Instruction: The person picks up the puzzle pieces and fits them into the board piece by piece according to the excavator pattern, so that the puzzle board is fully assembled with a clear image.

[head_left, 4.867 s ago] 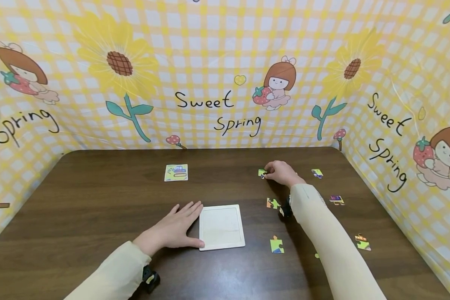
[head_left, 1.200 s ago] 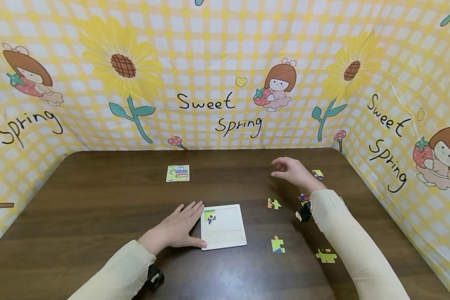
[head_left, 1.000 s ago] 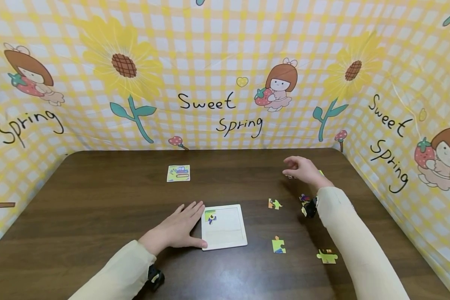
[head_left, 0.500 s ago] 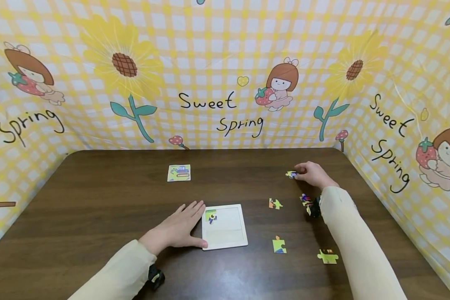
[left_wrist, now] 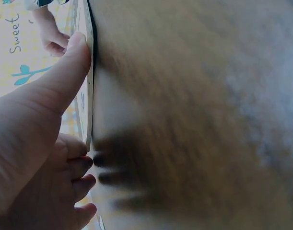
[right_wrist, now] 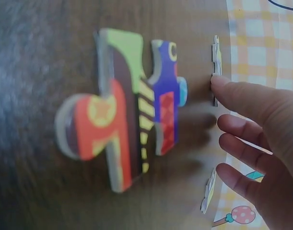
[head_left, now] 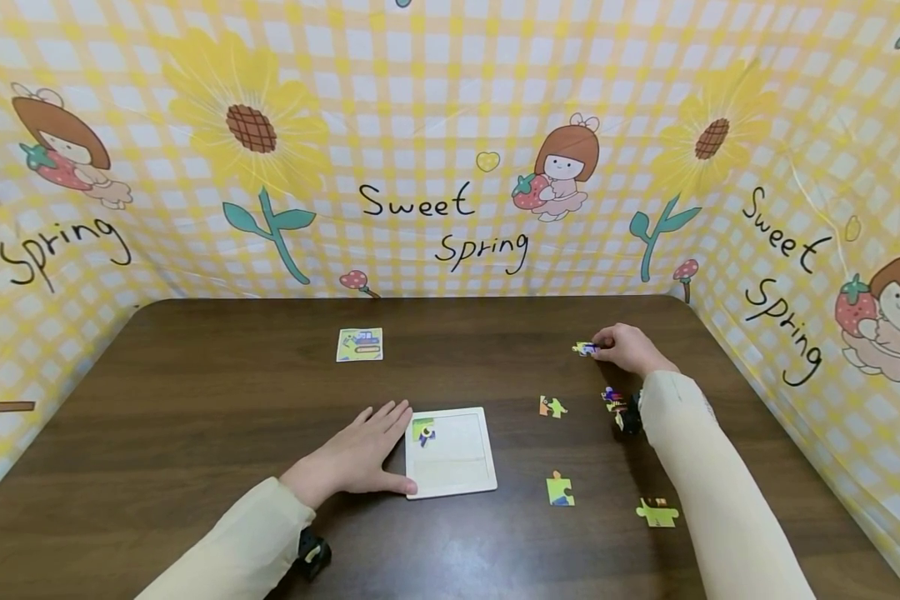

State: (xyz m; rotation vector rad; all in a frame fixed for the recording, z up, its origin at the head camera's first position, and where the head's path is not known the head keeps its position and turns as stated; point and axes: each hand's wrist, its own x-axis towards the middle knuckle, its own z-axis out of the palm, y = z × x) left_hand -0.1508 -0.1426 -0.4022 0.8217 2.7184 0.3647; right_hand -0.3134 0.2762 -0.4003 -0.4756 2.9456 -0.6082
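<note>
My left hand lies spread at the left edge of a white square puzzle tray, its thumb and index finger touching that side. One puzzle piece with green and purple sits in the tray's far left corner. My right hand pinches the right side of a yellow and purple jigsaw piece on the table, its thumb on the piece in the right wrist view; the index finger is hidden there. Nearer the right wrist lies a purple and red jigsaw piece against a striped orange piece.
A small picture card with a digger lies at the back left of the brown table. More loose pieces lie to the right of the tray: an orange and green one, a green one and a wider green one.
The first puzzle piece went from the back of the table into the tray's corner. My right hand then moved right and lowered onto another piece. My left hand stays at the tray.
</note>
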